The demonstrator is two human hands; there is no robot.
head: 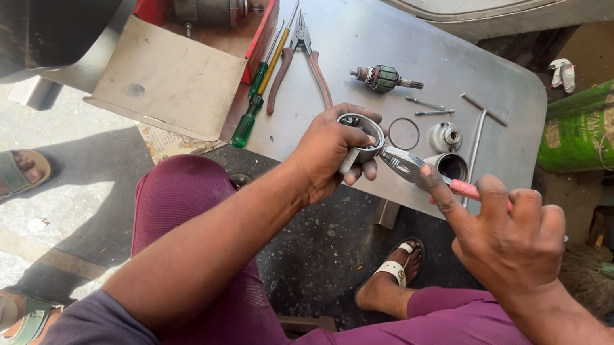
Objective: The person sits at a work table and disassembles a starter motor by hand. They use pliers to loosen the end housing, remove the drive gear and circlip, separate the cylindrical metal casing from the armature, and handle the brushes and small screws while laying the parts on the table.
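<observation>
A round metal housing [361, 134] is gripped in the left hand [330, 152] just above the table edge, held steady so that the jaws of the red-handled pliers [412, 166], clenched in the right hand [510, 237], can bite its rim. Left of the left hand, one cardboard box [169, 73] holding one motor body [207, 1], two screwdrivers [260, 82] and one second pair of pliers [301, 55] are laid within reach. Beyond the hands, one armature [381, 78], one ring [404, 133], two long bolts [428, 107] and two small caps [446, 148] are spread out separately, apparently kept in sight.
</observation>
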